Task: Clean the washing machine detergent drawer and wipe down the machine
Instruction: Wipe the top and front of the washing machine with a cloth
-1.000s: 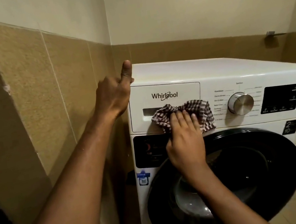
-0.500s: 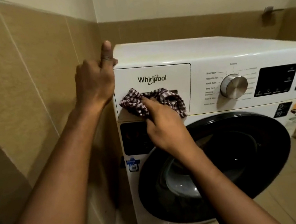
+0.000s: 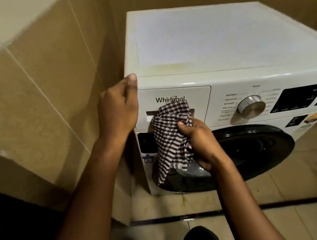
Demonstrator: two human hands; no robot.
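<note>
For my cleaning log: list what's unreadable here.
Head view:
- Handle slot of the detergent drawer: partly covered by the checked cloth.
- Fingers of the left hand: hidden round the corner of the washing machine.
- Labels beside the dial: blurred, too small.
- Markings on the display: blurred.

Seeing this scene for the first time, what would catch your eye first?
The brown-and-white checked cloth, gripped in the right hand, hangs across the front of the detergent drawer on the white front-loading washing machine. The left hand grips the machine's top left corner. A shiny metal dial sits right of the drawer.
</note>
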